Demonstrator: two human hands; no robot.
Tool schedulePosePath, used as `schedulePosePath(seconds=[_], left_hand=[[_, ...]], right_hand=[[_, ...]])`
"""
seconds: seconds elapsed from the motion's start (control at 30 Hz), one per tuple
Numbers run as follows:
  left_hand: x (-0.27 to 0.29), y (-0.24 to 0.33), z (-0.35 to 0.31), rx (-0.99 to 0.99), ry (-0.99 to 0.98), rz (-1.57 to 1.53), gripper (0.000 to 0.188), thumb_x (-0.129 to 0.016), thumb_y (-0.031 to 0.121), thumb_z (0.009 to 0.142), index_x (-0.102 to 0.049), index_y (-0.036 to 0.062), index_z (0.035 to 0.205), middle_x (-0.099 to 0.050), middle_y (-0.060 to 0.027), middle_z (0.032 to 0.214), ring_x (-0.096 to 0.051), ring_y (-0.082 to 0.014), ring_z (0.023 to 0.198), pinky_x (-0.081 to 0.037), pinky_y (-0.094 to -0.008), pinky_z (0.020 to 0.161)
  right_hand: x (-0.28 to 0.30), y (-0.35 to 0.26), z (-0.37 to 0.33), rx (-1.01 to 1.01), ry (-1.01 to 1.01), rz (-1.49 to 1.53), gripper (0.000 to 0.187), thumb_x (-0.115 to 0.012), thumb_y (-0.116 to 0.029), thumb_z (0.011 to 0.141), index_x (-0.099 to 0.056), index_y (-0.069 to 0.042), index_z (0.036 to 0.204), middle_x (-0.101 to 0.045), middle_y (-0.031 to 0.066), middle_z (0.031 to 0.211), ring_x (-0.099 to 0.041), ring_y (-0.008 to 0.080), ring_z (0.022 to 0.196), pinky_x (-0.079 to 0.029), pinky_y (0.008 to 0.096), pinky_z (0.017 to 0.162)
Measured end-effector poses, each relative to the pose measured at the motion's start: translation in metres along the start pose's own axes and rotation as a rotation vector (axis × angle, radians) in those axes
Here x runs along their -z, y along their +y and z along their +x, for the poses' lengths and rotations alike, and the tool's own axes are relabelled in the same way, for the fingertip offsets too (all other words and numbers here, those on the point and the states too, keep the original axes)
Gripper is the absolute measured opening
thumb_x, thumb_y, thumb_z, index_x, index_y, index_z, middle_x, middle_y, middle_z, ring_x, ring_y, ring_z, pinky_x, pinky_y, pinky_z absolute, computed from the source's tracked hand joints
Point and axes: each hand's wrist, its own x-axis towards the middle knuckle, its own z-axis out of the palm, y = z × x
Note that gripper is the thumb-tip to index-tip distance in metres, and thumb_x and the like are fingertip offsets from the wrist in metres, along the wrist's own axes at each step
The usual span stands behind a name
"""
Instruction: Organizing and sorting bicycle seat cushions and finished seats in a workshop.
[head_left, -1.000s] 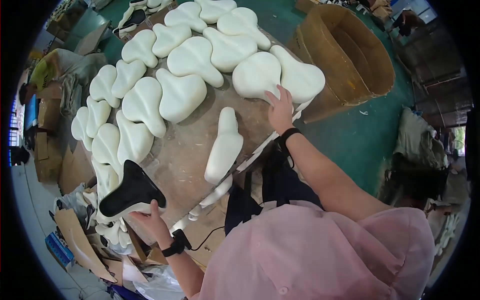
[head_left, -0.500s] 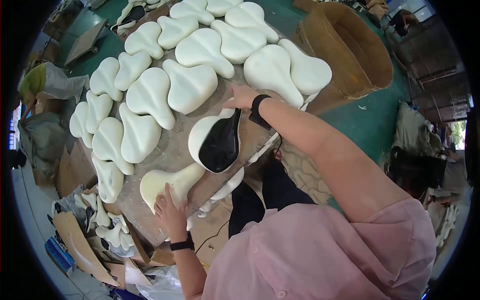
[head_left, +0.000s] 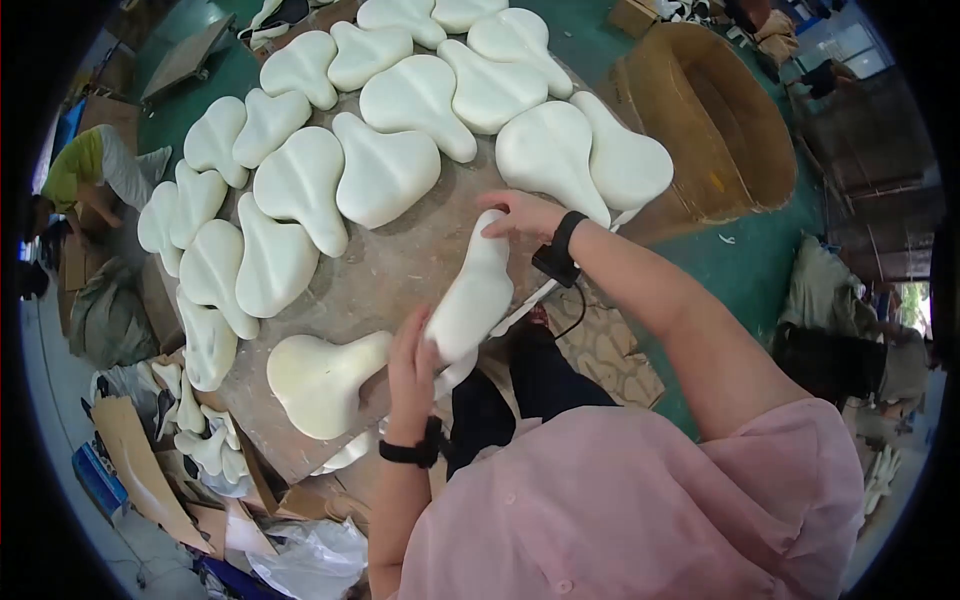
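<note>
Between my two hands, over the near right edge of the table, a white bicycle saddle cushion is held on its side. My right hand grips its narrow nose, fingers closed round it. At its wide end my left hand presses with fingers together against the side. The cushion's underside is turned out of sight. Just left of my left hand lies a slightly yellower saddle cushion on the table. Beyond, rows of white saddle cushions cover the tabletop.
A big brown cardboard drum stands past the table's right side. Cardboard pieces and loose white foam parts lie at the lower left, near a clear plastic bag. A person in a yellow-green top bends at the far left.
The cushion that showed its black underside is now lifted and turned, white side showing. My left hand has moved from the yellower cushion to the lifted one's wide end.
</note>
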Motion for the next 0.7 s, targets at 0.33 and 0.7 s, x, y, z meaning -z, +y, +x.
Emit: schedulePosePath(seconds=[0.33,0.7], left_hand=[[-0.142,0.027,0.024,-0.223,-0.038,0.616,0.058,-0.068,0.007,0.074,-0.05,0.0107,0.13,-0.044,-0.0159,0.136,-0.042,-0.0364,0.122,-0.034,-0.0463,0.103],[0.054,-0.028,-0.02,0.001,0.222,1.087,0.049,-0.069,0.011,0.072,-0.057,0.014,0.12,-0.055,-0.007,0.121,-0.047,-0.0329,0.116,-0.031,-0.0524,0.102]], right_hand=[[-0.001,-0.075,0.05,0.441,0.112,-1.024,0.023,-0.061,-0.013,0.077,-0.064,-0.005,0.098,-0.062,0.0165,0.101,-0.057,0.0392,0.096,-0.047,0.0459,0.083],[-0.071,-0.029,0.008,0.089,0.381,-1.091,0.07,-0.077,-0.027,0.065,-0.04,0.001,0.118,-0.053,0.0211,0.11,-0.051,0.0354,0.11,-0.045,0.0458,0.089]])
